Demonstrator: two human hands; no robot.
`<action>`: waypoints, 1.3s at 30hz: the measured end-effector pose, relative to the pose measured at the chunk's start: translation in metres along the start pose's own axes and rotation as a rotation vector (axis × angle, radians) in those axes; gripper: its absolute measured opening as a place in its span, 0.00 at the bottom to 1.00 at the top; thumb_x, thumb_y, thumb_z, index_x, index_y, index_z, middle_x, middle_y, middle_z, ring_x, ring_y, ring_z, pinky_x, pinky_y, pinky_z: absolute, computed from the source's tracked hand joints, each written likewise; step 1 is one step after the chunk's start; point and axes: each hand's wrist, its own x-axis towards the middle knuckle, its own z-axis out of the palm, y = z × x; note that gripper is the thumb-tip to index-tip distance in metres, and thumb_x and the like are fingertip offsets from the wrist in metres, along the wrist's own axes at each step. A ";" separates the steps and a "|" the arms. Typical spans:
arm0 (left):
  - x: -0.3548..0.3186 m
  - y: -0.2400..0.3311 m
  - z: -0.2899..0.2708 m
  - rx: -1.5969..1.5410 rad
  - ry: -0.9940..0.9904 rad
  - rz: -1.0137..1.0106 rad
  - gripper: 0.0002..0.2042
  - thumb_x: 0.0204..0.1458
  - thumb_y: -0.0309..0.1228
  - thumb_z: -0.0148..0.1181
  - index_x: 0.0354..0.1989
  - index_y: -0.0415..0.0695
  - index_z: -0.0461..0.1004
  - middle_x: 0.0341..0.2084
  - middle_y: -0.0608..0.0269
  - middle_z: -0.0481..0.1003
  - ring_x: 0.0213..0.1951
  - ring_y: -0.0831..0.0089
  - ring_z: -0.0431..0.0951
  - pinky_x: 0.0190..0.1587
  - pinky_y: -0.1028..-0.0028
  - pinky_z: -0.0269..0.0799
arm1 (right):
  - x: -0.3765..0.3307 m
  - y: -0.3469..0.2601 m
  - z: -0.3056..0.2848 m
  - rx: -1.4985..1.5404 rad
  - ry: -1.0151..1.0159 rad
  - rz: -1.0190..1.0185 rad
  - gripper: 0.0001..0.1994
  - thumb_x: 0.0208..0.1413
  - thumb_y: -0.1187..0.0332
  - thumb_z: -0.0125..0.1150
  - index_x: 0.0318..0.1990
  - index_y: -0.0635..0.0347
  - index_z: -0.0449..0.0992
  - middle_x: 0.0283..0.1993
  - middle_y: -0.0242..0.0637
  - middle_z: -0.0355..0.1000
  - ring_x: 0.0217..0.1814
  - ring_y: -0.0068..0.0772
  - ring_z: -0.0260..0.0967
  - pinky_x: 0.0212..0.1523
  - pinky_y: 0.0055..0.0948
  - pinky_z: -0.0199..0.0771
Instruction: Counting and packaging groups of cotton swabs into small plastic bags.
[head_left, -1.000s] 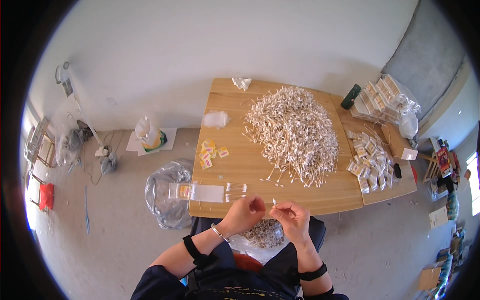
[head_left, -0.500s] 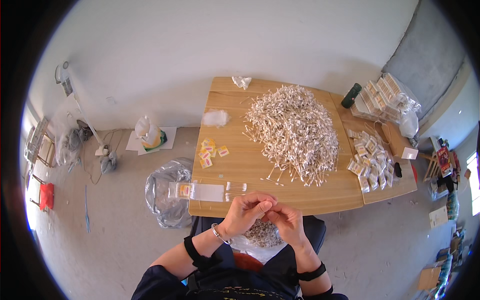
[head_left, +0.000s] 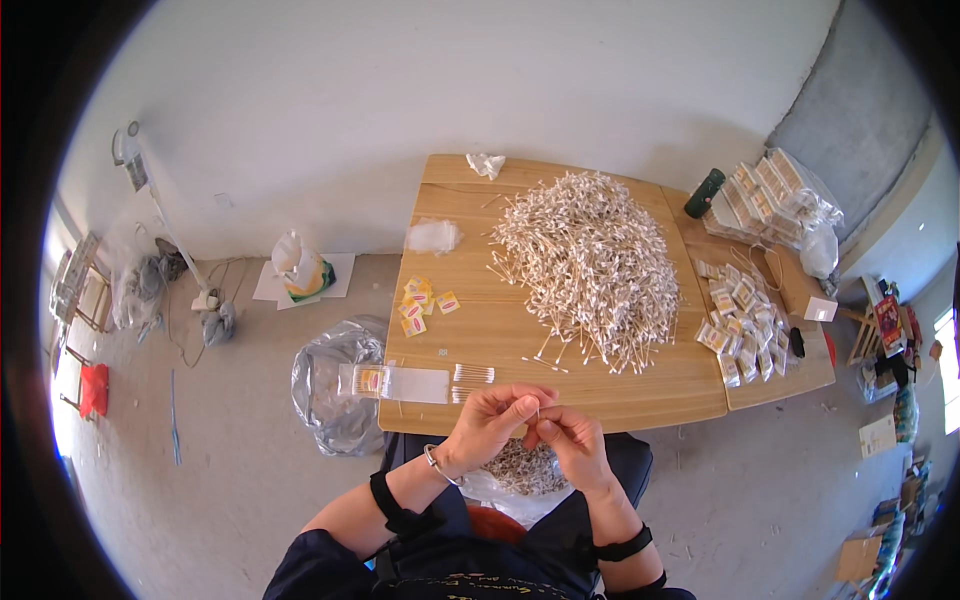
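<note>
Pale walls and a grey concrete floor surround my wood-topped surface [head_left: 480, 335], which spreads out just beyond my hands. Over its near edge my 2 hands meet, fingertips close together. My left hand [head_left: 495, 422] has its fingers curled and its thumb laid toward the index finger; I cannot tell whether it grips anything. My right hand [head_left: 572, 440] is drawn into a pinch, thumb against the bent fingers, on a thin pale stick [head_left: 538, 409] that shows between the hands; it is too small and too covered for me to be sure it is a cotton swab.

Just beyond my left hand lie 2 short rows of cotton swabs [head_left: 474, 373], set side by side. Next to them, on the left, a flat white rectangular piece [head_left: 420, 385] rests on the surface, with a clear packet with a yellow label [head_left: 370, 381] at its outer end. Loose yellow-and-white labels [head_left: 415, 305] lie farther back, below a stack of clear plastic sleeves [head_left: 432, 236]. A big heap of cotton swabs [head_left: 590, 265] fills the middle, and small filled packs [head_left: 740, 325] are piled to its right. Below my hands, a clear bag of small brownish-white bits [head_left: 526, 468] sits in my lap.
</note>
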 end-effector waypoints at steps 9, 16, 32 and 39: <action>-0.002 -0.001 -0.001 -0.099 -0.045 -0.102 0.11 0.61 0.34 0.56 0.35 0.38 0.77 0.36 0.62 0.78 0.36 0.75 0.77 0.43 0.76 0.73 | 0.005 0.006 -0.005 0.028 -0.032 0.079 0.07 0.63 0.71 0.54 0.37 0.67 0.74 0.28 0.33 0.74 0.33 0.20 0.70 0.39 0.21 0.71; -0.024 -0.054 -0.053 0.962 0.065 -0.271 0.13 0.42 0.21 0.56 0.39 0.41 0.73 0.26 0.54 0.74 0.30 0.62 0.77 0.35 0.67 0.73 | 0.019 0.039 -0.046 -0.226 0.152 0.156 0.09 0.60 0.68 0.59 0.33 0.66 0.76 0.26 0.33 0.74 0.29 0.19 0.69 0.35 0.19 0.70; -0.005 -0.123 -0.130 0.403 0.684 0.191 0.25 0.53 0.14 0.45 0.62 0.37 0.57 0.57 0.52 0.62 0.64 0.62 0.61 0.67 0.66 0.54 | 0.079 0.149 0.005 -1.220 0.133 -0.183 0.26 0.35 0.70 0.74 0.45 0.60 0.71 0.50 0.44 0.62 0.53 0.51 0.59 0.53 0.44 0.62; 0.009 -0.134 -0.123 0.201 0.633 0.245 0.24 0.60 0.19 0.41 0.67 0.35 0.51 0.66 0.53 0.54 0.69 0.63 0.51 0.70 0.66 0.46 | 0.083 0.172 0.019 -0.965 0.210 -0.150 0.42 0.35 0.74 0.74 0.61 0.61 0.56 0.66 0.62 0.46 0.69 0.64 0.45 0.66 0.50 0.52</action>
